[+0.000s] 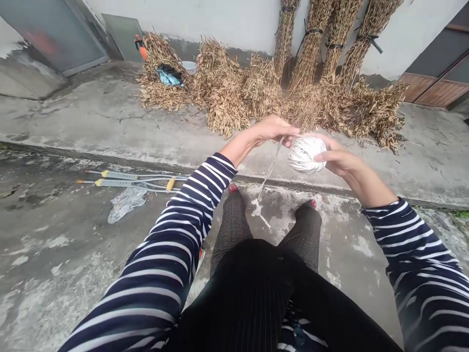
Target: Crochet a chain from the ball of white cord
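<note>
A round ball of white cord (307,154) is held up in front of me, above the step's edge. My right hand (339,157) grips it from the right, with the thumb across its front and the fingers behind it. At the ball's left side, my left hand (275,129) pinches the cord's loose strand (270,168). That strand hangs down between my legs and finishes in a small knotted tangle (257,208). Parts of my left fingers are hidden behind the strand and the ball.
Dry plant stalks (225,93) lie heaped along the wall, with tied bundles (315,39) standing upright at the right. A concrete step (110,122) crosses ahead of my feet. Crutches (132,178) and a clear plastic bag (126,203) lie on the ground at left.
</note>
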`<state>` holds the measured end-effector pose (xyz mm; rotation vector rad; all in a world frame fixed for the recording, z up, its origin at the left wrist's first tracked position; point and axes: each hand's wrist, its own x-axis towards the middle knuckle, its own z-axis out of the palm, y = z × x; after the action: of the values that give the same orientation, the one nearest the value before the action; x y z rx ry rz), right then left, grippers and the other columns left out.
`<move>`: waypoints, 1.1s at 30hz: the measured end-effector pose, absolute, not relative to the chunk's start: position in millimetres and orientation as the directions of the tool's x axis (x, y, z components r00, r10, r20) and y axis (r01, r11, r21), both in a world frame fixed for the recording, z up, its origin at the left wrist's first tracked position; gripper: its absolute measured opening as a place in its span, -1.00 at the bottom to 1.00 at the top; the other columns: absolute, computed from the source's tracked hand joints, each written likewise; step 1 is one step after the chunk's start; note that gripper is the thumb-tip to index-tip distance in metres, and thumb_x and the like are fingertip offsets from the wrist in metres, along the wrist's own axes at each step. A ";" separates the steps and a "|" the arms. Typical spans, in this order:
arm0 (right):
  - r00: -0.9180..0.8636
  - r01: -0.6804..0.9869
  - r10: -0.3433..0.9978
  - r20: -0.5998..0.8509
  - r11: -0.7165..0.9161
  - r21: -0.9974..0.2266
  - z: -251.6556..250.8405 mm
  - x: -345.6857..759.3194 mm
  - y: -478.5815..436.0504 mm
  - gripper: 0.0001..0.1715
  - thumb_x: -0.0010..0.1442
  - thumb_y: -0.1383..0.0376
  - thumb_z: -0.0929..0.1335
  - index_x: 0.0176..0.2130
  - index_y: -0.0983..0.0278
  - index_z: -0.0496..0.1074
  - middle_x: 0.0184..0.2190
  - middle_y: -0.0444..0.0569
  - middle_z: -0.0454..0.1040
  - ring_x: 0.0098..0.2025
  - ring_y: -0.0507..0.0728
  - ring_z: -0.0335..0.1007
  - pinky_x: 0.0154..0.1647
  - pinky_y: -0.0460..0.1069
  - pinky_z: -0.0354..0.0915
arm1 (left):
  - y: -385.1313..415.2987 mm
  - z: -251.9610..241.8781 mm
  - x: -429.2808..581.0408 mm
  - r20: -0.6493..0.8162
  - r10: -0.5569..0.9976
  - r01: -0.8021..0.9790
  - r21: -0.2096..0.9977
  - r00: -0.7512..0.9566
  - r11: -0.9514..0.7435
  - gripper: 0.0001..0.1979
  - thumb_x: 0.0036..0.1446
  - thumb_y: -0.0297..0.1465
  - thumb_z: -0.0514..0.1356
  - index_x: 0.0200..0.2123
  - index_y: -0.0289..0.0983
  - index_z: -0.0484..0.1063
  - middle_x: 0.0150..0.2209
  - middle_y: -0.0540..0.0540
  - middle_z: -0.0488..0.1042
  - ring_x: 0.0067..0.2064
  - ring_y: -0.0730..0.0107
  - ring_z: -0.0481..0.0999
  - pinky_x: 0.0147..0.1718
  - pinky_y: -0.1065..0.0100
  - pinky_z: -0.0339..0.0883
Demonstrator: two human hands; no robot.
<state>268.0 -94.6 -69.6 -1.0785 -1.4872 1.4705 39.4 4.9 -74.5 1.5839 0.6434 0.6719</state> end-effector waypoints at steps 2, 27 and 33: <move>-0.321 -0.036 0.947 -0.006 -0.018 -0.999 -68.4 268.2 -97.4 -0.17 -0.25 0.32 0.61 0.07 0.19 0.53 0.02 -0.02 0.57 0.04 0.23 0.52 -0.02 0.06 0.54 | 7.6 -87.3 42.8 0.097 0.739 0.027 0.988 0.666 -0.154 -0.70 0.12 -0.27 0.49 -0.42 -0.42 0.62 -0.42 -0.14 0.60 -0.30 0.43 0.59 -0.15 0.33 0.44; -0.030 -0.236 0.938 0.345 0.329 -0.914 4.7 261.9 -101.4 -0.32 -0.25 0.25 0.59 -0.09 0.23 0.43 -0.21 -0.06 0.57 0.00 0.29 0.58 0.06 0.32 0.60 | -43.1 -184.6 60.3 -0.097 0.738 -0.096 0.972 0.668 0.215 -0.78 0.29 -0.35 0.34 -0.32 -0.41 0.51 -0.26 -0.25 0.66 -0.24 0.33 0.69 -0.31 0.39 0.56; -0.147 -0.146 0.861 0.487 0.468 -0.872 53.9 247.5 -108.7 -0.42 -0.16 0.26 0.58 -0.09 0.17 0.50 -0.21 -0.06 0.56 0.01 0.27 0.58 -0.01 0.15 0.66 | -22.4 -186.1 70.4 -0.033 0.757 -0.124 0.981 0.653 0.149 -0.73 0.29 -0.25 0.32 -0.29 -0.39 0.50 -0.05 -0.36 0.65 -0.07 0.23 0.68 -0.23 0.32 0.60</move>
<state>247.5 -108.7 53.9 -0.6680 -1.4544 1.0000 70.4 -22.4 -186.1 1.2731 0.6142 0.6931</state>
